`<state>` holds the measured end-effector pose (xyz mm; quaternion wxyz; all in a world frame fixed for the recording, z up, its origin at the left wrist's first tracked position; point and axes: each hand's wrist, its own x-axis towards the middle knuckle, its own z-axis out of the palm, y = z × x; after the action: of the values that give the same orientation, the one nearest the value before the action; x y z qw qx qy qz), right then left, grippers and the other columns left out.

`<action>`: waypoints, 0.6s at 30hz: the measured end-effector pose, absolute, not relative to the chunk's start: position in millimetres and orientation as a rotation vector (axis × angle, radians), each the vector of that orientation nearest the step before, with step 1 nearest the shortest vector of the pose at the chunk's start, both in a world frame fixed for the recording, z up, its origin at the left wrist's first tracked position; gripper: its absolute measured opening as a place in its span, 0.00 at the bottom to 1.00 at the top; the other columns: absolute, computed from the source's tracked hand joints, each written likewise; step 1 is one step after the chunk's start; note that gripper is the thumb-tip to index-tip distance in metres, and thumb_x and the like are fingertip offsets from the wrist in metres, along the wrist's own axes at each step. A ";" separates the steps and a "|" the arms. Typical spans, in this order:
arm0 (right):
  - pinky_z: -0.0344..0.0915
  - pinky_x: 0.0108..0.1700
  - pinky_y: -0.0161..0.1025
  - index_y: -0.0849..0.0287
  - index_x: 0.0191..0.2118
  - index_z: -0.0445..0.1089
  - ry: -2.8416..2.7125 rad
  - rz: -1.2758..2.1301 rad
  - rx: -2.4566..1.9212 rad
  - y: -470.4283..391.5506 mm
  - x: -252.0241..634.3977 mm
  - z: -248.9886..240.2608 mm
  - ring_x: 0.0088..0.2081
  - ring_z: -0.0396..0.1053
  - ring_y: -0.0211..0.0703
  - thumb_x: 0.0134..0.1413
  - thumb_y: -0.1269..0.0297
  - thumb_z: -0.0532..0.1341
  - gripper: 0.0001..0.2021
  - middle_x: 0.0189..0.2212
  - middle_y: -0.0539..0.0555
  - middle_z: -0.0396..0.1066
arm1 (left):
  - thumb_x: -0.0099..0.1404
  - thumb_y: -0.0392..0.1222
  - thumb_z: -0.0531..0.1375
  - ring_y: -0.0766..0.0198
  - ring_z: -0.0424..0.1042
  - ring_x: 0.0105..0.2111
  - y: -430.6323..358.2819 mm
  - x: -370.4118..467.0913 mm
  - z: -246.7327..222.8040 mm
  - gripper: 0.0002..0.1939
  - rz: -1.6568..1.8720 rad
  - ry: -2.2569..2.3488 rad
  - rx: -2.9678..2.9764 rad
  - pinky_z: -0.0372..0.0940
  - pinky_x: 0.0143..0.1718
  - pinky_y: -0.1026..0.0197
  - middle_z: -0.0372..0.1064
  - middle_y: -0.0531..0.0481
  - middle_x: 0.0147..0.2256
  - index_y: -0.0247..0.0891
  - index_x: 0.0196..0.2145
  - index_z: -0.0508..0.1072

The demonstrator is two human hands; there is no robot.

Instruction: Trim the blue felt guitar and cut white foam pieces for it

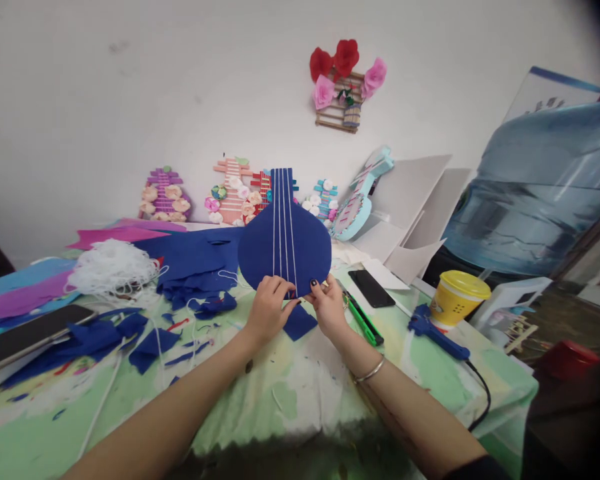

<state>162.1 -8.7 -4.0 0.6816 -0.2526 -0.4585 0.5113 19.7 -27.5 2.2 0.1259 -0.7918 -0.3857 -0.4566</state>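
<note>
A blue guitar (310, 247) made of cloth-like material stands nearly upright above the table (240, 407), just beyond both hands, its neck pointing away and its round body nearest them. The left hand (271, 307) is at the bottom edge, thumb and fingertips nearly together, pinching where the white strings (285, 233) end. The right hand (329, 308) grips the lower right edge, thumb in front and the other fingers partly hidden. A blue scrap (300, 323) lies below, between the hands. Just right of the right hand is a green knife (364, 323), with a phone (373, 288) beyond and a glue gun (437, 333) farther right.
</note>
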 end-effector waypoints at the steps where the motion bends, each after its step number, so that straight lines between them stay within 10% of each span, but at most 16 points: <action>1: 0.72 0.36 0.40 0.53 0.48 0.62 -1.034 1.151 -0.561 -9.3 161.4 -3.8 0.33 0.73 0.40 0.47 0.62 0.64 0.20 0.36 0.51 0.74 | 0.62 0.40 0.56 0.58 0.60 0.35 -27.9 20.2 2.5 0.06 -1.330 -1.131 -2.309 0.59 0.38 0.54 0.65 0.45 0.33 0.35 0.35 0.68; 18: 0.72 0.37 0.41 0.54 0.47 0.62 -0.998 1.191 -0.500 -13.0 160.5 1.0 0.34 0.73 0.41 0.45 0.62 0.65 0.21 0.36 0.52 0.74 | 0.65 0.34 0.50 0.59 0.60 0.35 -28.0 19.6 5.3 0.09 -1.227 -1.109 -2.311 0.57 0.38 0.55 0.66 0.46 0.30 0.36 0.29 0.67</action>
<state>160.5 -13.0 1.0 0.6850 -0.2232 -0.4454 0.5315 19.6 -28.0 5.3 0.1494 -0.8041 -0.3858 -0.4270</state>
